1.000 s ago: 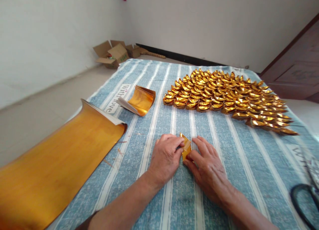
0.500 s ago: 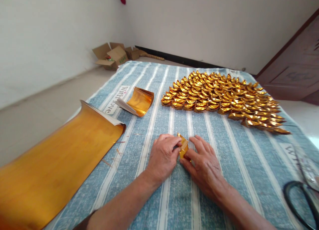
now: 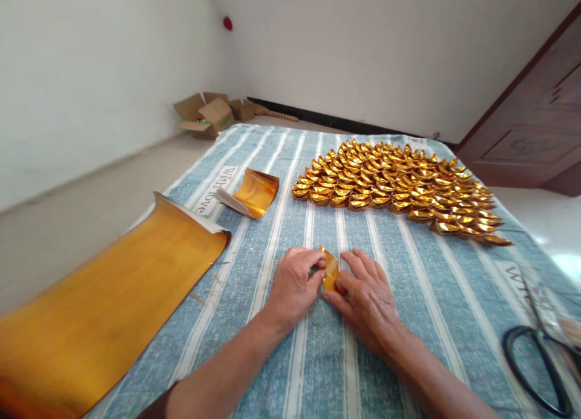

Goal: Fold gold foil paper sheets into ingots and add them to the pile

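A small piece of folded gold foil paper (image 3: 331,271) lies between my two hands, close to the cloth. My left hand (image 3: 297,284) pinches its left side between thumb and fingers. On the other side, my right hand (image 3: 365,292) grips the right edge with thumb and index finger, its other fingers stretched forward. The fingertips hide parts of the fold. Beyond my hands stand several rows of folded gold paper ingots (image 3: 385,183). To the left is a short curled stack of gold paper (image 3: 255,194).
A long stack of gold sheets (image 3: 113,292) covers the left side of the striped blue cloth (image 3: 272,358). Black-handled scissors (image 3: 535,358) lie at the right edge. Cardboard boxes (image 3: 209,116) stand on the floor past the far left corner.
The camera view has tilted up slightly and turned right, so the scene sits lower and a little left. Both hands keep hold of the folded gold paper, with hardly any finger movement.
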Demonstrator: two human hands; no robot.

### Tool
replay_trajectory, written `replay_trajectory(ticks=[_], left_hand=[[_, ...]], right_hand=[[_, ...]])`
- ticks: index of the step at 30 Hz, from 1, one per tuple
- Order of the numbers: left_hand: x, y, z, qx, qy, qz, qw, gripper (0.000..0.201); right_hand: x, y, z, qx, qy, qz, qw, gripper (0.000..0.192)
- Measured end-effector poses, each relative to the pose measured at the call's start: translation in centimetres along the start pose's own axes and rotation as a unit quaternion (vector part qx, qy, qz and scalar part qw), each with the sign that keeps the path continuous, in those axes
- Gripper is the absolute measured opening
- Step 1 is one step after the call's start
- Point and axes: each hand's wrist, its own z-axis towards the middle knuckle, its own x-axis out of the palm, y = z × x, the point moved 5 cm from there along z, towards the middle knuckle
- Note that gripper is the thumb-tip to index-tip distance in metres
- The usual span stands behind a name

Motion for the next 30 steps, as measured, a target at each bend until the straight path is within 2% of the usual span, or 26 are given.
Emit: replay_trajectory(ticks=[10, 15, 21, 26, 30], left_hand=[[-0.5, -0.1, -0.3, -0.008, -0.021, 0.002, 1.0, 0.03], [-0.7, -0.1, -0.4, 0.001, -0.049, 0.004, 0.999, 0.032], [-0.9, 0.0, -0.7, 0.009, -0.059, -0.005, 0.998, 0.023], [-1.3, 0.2, -0.9, -0.02, -0.067, -0.044, 0.997, 0.018], [-1.6, 0.4, -1.2, -0.05, -0.063, -0.086, 0.993, 0.02]], right_hand=[[0.2, -0.2, -0.5, 0.011, -0.077, 0.023, 0.997, 0.028], [0.2, -0.1, -0.7, -0.013, -0.095, 0.041, 0.995, 0.023], [0.1, -0.4, -0.7, -0.003, -0.103, 0.103, 0.989, 0.024], [-0.2, -0.6, -0.6, -0.016, -0.106, 0.167, 0.98, 0.027], [-0.6, -0.4, -0.6, -0.053, -0.113, 0.2, 0.972, 0.028]])
